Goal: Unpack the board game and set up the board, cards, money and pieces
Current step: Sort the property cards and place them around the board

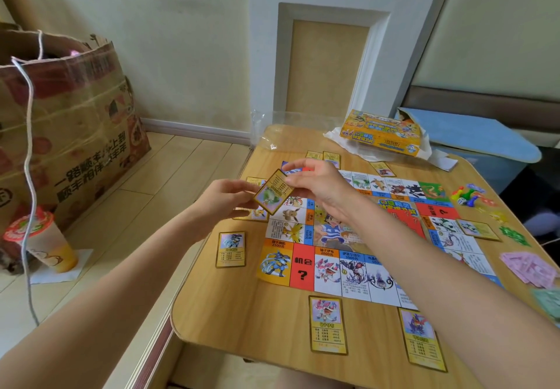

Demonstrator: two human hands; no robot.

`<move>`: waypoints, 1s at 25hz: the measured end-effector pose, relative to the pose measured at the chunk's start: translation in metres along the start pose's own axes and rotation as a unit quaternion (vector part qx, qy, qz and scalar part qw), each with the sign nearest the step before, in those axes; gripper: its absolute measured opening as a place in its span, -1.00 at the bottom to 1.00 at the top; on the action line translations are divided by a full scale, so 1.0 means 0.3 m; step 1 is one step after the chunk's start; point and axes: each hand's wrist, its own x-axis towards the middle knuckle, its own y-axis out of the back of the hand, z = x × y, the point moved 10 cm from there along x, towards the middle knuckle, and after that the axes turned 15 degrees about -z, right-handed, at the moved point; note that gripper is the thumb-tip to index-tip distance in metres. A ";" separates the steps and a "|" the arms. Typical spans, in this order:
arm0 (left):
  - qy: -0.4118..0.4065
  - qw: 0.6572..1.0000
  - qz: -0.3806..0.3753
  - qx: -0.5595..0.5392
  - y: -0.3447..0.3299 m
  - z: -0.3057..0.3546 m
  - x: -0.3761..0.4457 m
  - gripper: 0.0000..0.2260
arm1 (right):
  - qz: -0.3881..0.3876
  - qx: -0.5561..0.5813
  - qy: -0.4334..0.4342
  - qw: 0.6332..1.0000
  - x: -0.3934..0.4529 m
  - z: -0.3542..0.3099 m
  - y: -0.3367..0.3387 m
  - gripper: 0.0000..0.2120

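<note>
The colourful game board (pixel 327 264) lies unfolded on the wooden table (pixel 242 313). Gold-framed cards lie around its edges, such as one (pixel 231 249) at the left and two at the front (pixel 328 325) (pixel 422 338). My right hand (pixel 318 184) pinches one gold card (pixel 274 195) above the board's far left corner. My left hand (pixel 225 199) holds a few more cards just under it. Coloured pawns and a die (pixel 465 197) lie at the right, with green pieces (pixel 513 235) and pink money (pixel 528 269) nearer.
The yellow game box (pixel 381 135) sits at the table's far edge on white paper, a clear plastic wrap (pixel 266 132) beside it. A cardboard box (pixel 66 140) and a lidded drink cup (pixel 42 241) stand on the floor at the left. A blue bin (pixel 478 143) stands behind the table.
</note>
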 end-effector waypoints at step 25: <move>0.043 0.871 -0.141 0.469 -0.162 -0.021 -0.026 -0.61 | 0.224 0.035 -0.071 0.971 -0.144 0.119 0.229 -0.84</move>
